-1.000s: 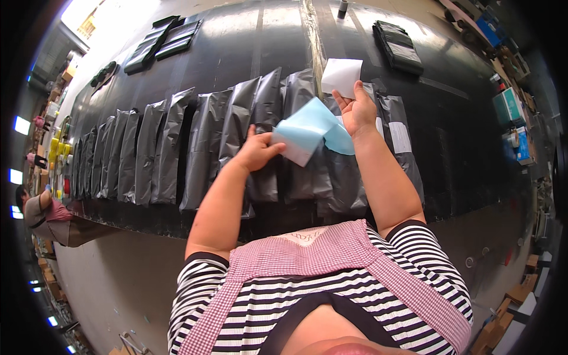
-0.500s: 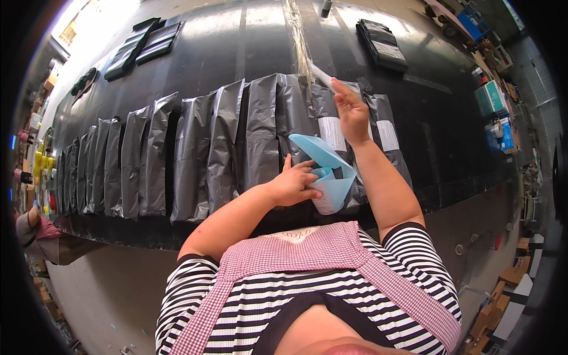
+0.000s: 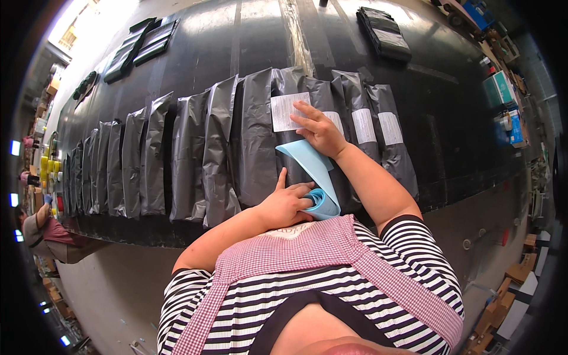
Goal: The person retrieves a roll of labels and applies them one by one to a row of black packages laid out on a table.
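Note:
My left hand [image 3: 286, 206] grips a roll of labels on light-blue backing [image 3: 322, 204] close to my apron, its index finger pointing out. A loose length of the backing rises from the roll and folds over above a grey bag. My right hand [image 3: 319, 129], fingers stretched and apart, rests on the right part of a white label [image 3: 285, 112] lying on a grey plastic-wrapped package [image 3: 289, 80]. Right of it, further grey packages carry white labels, one on the package [image 3: 397, 155] at the row's end. The package [image 3: 255, 136] just left shows no label.
A long row of grey packages [image 3: 189, 157] runs left along the black table [image 3: 455, 136]. Folded dark bags [image 3: 384, 38] lie at the far right, more [image 3: 131, 50] at the far left. A person [image 3: 53, 234] stands at the table's left end.
My right hand has come down and leftward, bringing the white label flat onto a grey package. My left hand and the roll have shifted slightly nearer to me.

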Tool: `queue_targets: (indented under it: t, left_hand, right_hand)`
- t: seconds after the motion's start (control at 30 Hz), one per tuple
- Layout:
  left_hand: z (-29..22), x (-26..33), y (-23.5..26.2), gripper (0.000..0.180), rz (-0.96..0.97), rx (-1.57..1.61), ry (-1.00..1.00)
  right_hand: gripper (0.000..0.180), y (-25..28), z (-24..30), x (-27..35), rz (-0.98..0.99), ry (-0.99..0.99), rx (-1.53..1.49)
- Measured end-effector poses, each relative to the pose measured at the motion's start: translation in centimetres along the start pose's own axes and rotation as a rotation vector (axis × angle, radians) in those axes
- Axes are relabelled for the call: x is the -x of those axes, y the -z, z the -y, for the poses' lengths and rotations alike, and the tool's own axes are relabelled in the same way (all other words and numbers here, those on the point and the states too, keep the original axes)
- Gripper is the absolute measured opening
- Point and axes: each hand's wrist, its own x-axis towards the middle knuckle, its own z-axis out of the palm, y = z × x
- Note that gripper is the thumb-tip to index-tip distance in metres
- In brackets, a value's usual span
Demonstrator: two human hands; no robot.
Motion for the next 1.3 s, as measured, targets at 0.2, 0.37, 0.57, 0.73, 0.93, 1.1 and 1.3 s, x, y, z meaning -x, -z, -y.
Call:
queue_targets:
  t: [0.2,0.37,0.57,0.73,0.93,1.1,1.3]
  left_hand:
    - [0.0,0.0,-0.1,0.028,-0.019,0.024,0.011]
    - [0.0,-0.3,-0.2,0.028,-0.021,0.018,0.017]
    - [0.1,0.2,-0.1,0.031,0.096,0.048,0.105]
    - [-0.2,-0.3,-0.4,0.033,-0.002,0.024,0.046]
    - [0.3,0.2,-0.1,0.032,0.01,0.115,0.079]
    - [-0.4,2.1,1.7,0.022,-0.302,0.73,0.136]
    - [-0.3,4.6,4.5,0.055,-0.634,1.691,0.422]
  right_hand:
    - [0.041,-0.3,-0.6,0.0,0.018,-0.032,0.009]
    - [0.038,-0.1,-0.8,0.2,0.138,-0.094,0.149]
    - [0.036,1.2,3.5,-0.7,0.25,-0.248,0.279]
    - [0.046,-5.5,0.0,-3.1,0.132,-0.383,0.356]
    - [0.055,-4.2,0.8,-4.4,0.457,-0.511,0.219]
    - [0.043,6.9,3.9,-6.0,0.046,-0.558,-0.362]
    - [0.034,8.6,19.1,-2.9,0.153,0.215,-0.134]
